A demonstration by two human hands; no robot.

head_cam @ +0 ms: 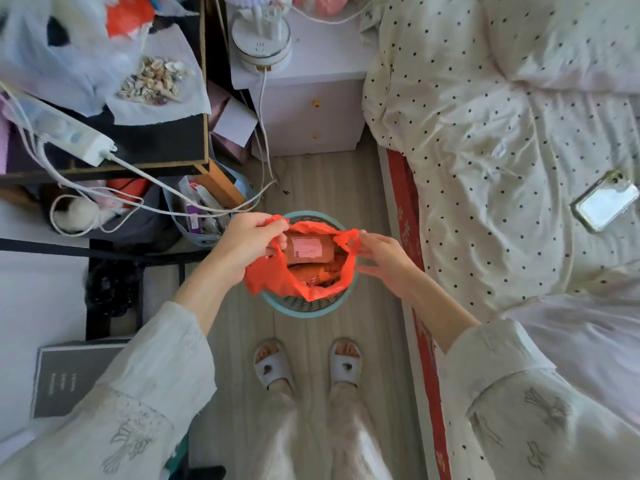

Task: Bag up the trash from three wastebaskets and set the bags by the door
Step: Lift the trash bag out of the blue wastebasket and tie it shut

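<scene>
with the left hand [247,242] and right hand [379,252] fingers pinching the bag [277,280] handles above the basket [304,306], the bagging step likely needs tying next.

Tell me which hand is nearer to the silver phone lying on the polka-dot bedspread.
Right. The right hand pinches the orange plastic bag's rim on the side toward the bed, where the silver phone lies. The left hand grips the opposite rim, farther away.
</scene>
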